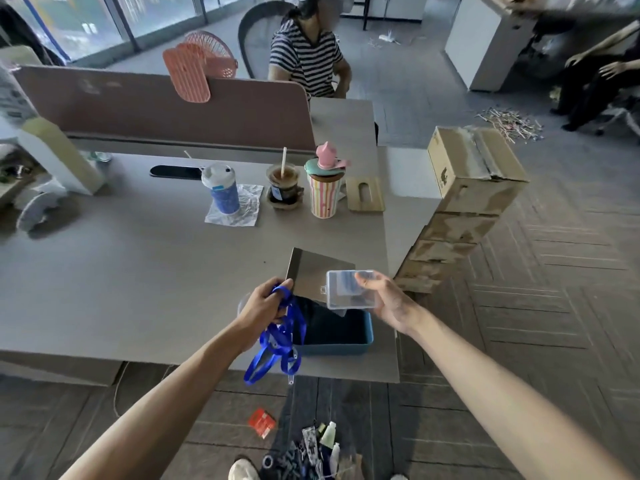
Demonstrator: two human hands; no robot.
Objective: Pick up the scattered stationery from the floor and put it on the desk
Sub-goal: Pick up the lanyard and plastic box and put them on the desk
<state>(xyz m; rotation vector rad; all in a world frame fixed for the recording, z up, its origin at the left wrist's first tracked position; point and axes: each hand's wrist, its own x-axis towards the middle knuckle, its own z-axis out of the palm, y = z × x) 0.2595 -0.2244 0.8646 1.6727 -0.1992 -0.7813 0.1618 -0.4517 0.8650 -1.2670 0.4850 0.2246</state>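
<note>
My left hand [264, 304] is closed around a bundle of blue lanyards [277, 344] that dangle over the front edge of the grey desk [138, 271]. A clear plastic box [350, 289] is held in my right hand [388, 301], above a grey notebook [313, 270] and a blue tray [346, 346] on the desk. On the floor below lie a small red packet [262, 421] and a heap of small items [315, 448], among them little tubes and straps.
Cups stand mid-desk: a blue bottle [221, 188], an iced drink [283, 183], a striped mug [325, 192], and a wooden board [366, 195]. Stacked cardboard boxes [474, 174] rise at the desk's right end. A seated person [308, 60] is beyond the brown divider [162, 109]. Sticks [509, 123] litter the far floor.
</note>
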